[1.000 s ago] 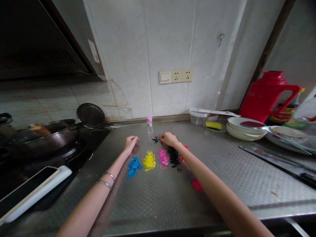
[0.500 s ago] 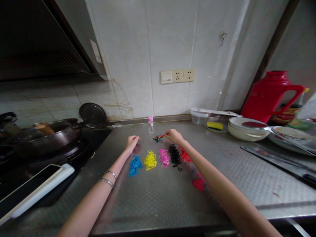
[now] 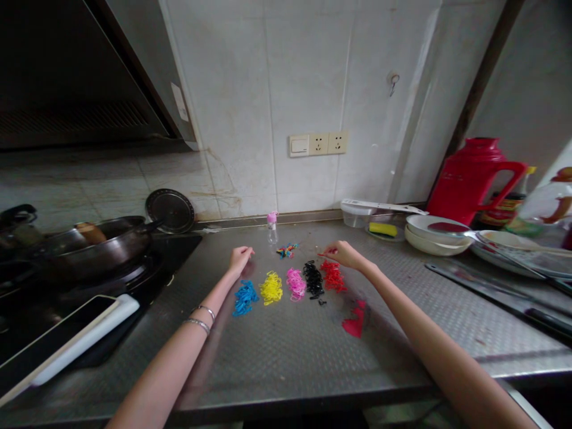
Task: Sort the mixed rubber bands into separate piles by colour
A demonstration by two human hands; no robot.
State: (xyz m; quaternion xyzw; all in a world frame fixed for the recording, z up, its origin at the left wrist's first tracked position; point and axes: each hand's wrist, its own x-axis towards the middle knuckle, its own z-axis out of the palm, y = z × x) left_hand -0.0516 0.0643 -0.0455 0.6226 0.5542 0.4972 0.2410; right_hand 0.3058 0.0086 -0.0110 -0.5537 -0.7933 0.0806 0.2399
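Note:
My right hand (image 3: 343,254) pinches a small red rubber band (image 3: 321,255) just above the far edge of the red rubber band pile (image 3: 333,276). My left hand (image 3: 240,261) is closed in a pinch beyond the blue pile (image 3: 245,298); what its fingertips hold, if anything, is too small to make out. Between the two lie a yellow pile (image 3: 271,288), a pink pile (image 3: 295,283) and a black pile (image 3: 313,280). A small mixed-colour heap (image 3: 286,250) sits farther back, beside a little clear bottle with a pink cap (image 3: 272,227).
A red packet (image 3: 354,320) lies nearer me on the metal counter (image 3: 268,363). To the left are a pan (image 3: 102,247) on the stove and a phone-like device (image 3: 75,333). At right stand stacked bowls (image 3: 435,241), a knife (image 3: 491,298) and a red thermos (image 3: 469,182).
My right hand has moved right, from the mixed heap to above the red pile, with a red rubber band at its fingertips. My left hand stays almost in place. The view has shifted slightly.

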